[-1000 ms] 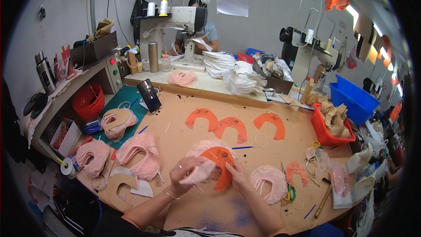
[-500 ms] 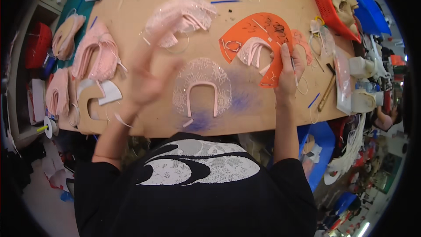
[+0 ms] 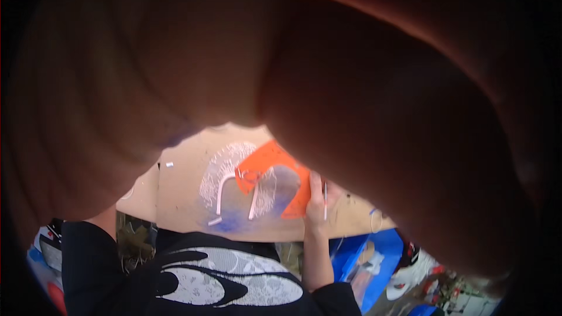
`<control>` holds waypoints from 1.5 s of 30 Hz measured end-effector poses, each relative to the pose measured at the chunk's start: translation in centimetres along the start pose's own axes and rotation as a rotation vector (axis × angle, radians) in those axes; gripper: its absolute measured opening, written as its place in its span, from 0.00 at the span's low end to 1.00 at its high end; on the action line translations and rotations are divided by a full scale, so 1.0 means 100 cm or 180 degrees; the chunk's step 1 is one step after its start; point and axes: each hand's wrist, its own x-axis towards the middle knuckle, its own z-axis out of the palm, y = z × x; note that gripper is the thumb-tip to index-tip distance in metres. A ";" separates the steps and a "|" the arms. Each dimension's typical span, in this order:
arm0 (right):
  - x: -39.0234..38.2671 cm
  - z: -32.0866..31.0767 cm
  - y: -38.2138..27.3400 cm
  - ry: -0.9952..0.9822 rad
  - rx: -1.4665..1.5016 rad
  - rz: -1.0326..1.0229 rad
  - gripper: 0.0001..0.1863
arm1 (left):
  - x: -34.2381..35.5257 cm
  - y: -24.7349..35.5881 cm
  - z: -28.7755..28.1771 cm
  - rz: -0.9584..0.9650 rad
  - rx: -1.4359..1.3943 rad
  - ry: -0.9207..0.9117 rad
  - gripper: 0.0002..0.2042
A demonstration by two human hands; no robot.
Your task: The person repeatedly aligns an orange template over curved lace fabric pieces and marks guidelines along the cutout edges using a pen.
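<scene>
My left hand (image 3: 351, 93) is right up against the camera, dark and blurred, and covers the upper part and both sides of the view. Its fingers are too close to show whether they grip anything. My right hand (image 3: 319, 202) is closed on the edge of an orange arch-shaped template (image 3: 275, 161). A thin pen-like stick (image 3: 326, 200) is also held in it. Under the template's left part lies a pale pink, U-shaped lace piece (image 3: 212, 178) with a smooth inner band, flat on the table and partly covered.
Blue smudges mark the brown tabletop (image 3: 181, 199) around the lace piece. A small pale strip (image 3: 215, 221) lies near the front edge. Below the table at right stands a blue bin (image 3: 374, 263) with scraps inside. The far table is hidden behind my left hand.
My left hand has risen from over the table to the camera, blocking most of the view. My right hand has brought the orange template left, over part of the lace piece.
</scene>
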 end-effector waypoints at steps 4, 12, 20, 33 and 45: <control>0.004 0.001 -0.007 -0.0055 -0.0142 0.0365 0.09 | -0.016 0.005 -0.014 -0.0259 0.0017 -0.0150 0.33; 0.010 0.019 -0.015 -0.0325 0.0367 0.0378 0.11 | -0.064 0.021 0.014 -0.0882 -0.0275 -0.0199 0.32; 0.003 0.017 -0.015 -0.0545 0.0022 0.0334 0.10 | -0.054 0.022 0.006 -0.0532 -0.0192 -0.0170 0.31; 0.005 0.034 -0.024 -0.0761 0.0016 0.0214 0.17 | -0.058 0.038 0.010 -0.0197 -0.0026 -0.0054 0.29; 0.060 -0.145 -0.145 -0.0637 0.0758 -0.2289 0.25 | -0.064 0.079 -0.002 -0.0090 0.0378 -0.0052 0.27</control>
